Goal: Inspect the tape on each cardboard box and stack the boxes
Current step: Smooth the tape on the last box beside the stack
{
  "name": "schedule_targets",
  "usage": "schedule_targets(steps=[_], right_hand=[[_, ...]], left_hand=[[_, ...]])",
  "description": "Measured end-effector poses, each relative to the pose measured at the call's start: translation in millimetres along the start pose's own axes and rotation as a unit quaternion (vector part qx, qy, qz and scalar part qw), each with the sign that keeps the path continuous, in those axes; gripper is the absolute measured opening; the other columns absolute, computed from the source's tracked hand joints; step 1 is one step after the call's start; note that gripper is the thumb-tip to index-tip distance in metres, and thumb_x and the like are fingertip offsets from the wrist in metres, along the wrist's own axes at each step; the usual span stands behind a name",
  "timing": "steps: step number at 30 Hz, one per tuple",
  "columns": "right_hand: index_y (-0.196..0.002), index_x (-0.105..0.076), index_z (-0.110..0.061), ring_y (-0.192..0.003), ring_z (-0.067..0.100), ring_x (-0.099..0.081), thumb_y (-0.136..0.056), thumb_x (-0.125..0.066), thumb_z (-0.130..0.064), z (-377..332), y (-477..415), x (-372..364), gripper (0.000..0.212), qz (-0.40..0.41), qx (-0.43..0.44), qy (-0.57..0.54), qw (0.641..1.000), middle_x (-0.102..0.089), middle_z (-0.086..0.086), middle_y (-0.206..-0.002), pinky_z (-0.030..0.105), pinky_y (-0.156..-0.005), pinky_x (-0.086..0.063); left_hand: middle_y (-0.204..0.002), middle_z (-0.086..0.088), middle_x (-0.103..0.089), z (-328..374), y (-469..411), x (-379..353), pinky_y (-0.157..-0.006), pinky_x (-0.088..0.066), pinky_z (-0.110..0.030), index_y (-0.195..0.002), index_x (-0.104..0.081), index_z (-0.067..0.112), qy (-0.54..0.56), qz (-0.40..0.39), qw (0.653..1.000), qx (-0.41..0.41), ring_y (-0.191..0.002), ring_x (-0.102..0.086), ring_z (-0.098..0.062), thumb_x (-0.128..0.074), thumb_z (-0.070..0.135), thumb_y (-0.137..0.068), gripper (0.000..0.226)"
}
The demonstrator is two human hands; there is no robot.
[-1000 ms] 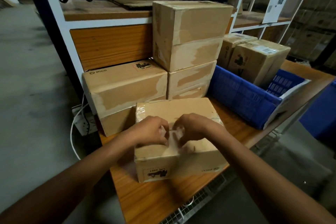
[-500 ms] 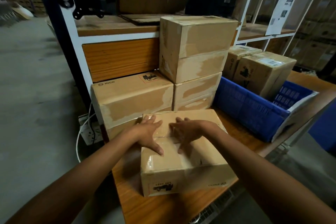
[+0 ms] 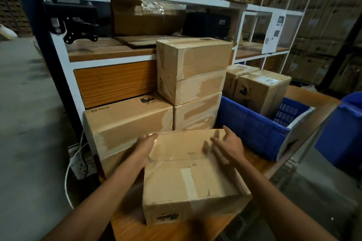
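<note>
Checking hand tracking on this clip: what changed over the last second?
Both hands left the tape at the middle of the front box's top. The left hand moved out to its far left edge; the right hand moved right and is blurred above the top. The box, stacked boxes and blue crate stayed put.

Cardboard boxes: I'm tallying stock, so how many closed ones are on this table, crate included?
7: one under the hands; PICO box on another; two stacked beside it; two in the blue crate. More may be hidden behind.
</note>
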State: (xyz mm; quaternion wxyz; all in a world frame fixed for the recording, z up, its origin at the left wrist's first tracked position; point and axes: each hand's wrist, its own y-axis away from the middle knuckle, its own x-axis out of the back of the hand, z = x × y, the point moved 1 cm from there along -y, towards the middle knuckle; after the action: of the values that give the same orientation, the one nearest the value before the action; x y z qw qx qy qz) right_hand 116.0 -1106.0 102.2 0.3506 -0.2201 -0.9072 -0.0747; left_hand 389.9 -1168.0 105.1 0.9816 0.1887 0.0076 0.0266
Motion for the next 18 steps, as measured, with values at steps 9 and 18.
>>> schedule_targets(steps=[9, 18], right_hand=[[-0.103, -0.064, -0.026, -0.111, 0.028, -0.051, -0.091, -0.065, -0.051, -28, 12, 58, 0.028, 0.237, 0.0, -0.08, 0.968, -0.045, 0.006, -0.117, 0.041, -0.091, -0.049], [-0.107, -0.057, -0.025, -0.106, 0.022, -0.048, -0.09, -0.064, -0.044, 2, 35, 47, 0.026, 0.199, -0.029, 0.091, 0.975, -0.046, 0.006, -0.12, 0.037, -0.085, -0.047]], left_hand=[[-0.101, -0.009, -0.07, 55, 19, -23, -0.085, -0.056, -0.042, -0.101, -0.067, 0.019, 0.046, 0.043, 0.992, -0.112, -0.094, -0.066, -0.027, -0.064, 0.024, -0.094, 0.01], [-0.109, -0.002, -0.058, 27, 38, -14, -0.08, -0.051, -0.032, -0.104, -0.068, 0.023, -0.168, 0.035, 0.958, -0.23, -0.1, -0.058, -0.018, -0.072, 0.009, -0.086, 0.023]])
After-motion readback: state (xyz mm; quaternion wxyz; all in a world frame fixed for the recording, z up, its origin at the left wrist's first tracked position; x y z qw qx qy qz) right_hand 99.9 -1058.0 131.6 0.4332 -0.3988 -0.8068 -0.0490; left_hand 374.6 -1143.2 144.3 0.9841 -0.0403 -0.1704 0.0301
